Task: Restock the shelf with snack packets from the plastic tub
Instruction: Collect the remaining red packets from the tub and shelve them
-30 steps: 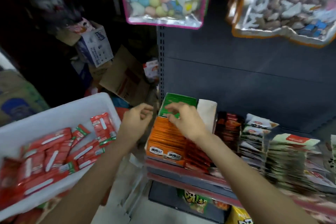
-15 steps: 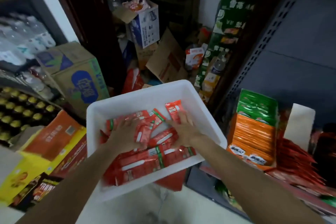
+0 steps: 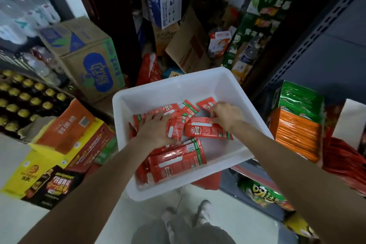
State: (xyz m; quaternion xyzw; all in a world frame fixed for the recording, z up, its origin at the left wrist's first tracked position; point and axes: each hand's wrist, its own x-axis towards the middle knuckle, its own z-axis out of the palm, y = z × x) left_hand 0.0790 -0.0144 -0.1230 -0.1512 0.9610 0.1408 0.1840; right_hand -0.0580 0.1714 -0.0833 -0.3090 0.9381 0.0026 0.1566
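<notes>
Cardboard boxes (image 3: 87, 59), yellow-capped bottles (image 3: 23, 95)

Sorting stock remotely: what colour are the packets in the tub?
Red packets with green ends, head view.

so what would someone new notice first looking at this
Probably the white plastic tub in the middle, part-filled with red snack packets, with both hands in it: the left hand spread over the pile, the right hand pinching a packet. Next, the orange and green packet stacks on the shelf at right, and the cardboard boxes crowding the floor at left.
</notes>
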